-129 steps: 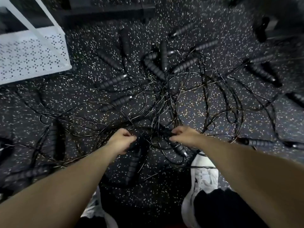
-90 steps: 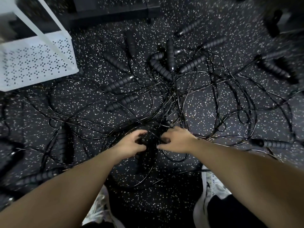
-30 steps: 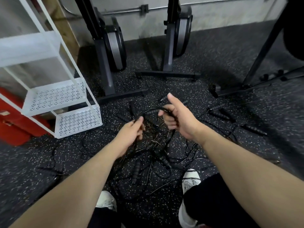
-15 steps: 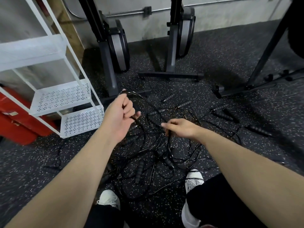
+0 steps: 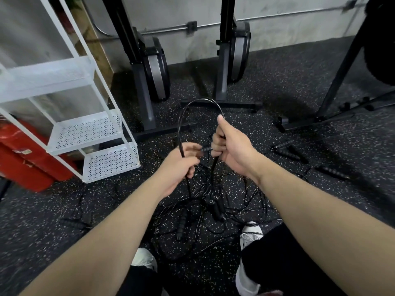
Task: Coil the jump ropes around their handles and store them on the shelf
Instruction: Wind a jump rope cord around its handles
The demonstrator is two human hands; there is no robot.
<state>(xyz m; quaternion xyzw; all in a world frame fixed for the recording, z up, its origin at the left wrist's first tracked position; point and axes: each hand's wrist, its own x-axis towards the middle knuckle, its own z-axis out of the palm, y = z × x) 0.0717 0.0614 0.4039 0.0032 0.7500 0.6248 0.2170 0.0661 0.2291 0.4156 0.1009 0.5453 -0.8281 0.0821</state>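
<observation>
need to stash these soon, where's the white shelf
In the head view the white shelf stands at left, beside a red box.

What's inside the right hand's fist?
The right hand is curled round a black jump-rope handle, whose end pokes out toward the left hand, plus rope. The fingers cover the remaining handle.

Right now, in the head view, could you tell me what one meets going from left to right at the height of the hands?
Red box → white shelf → left hand → right hand → loose handles on the floor.
</observation>
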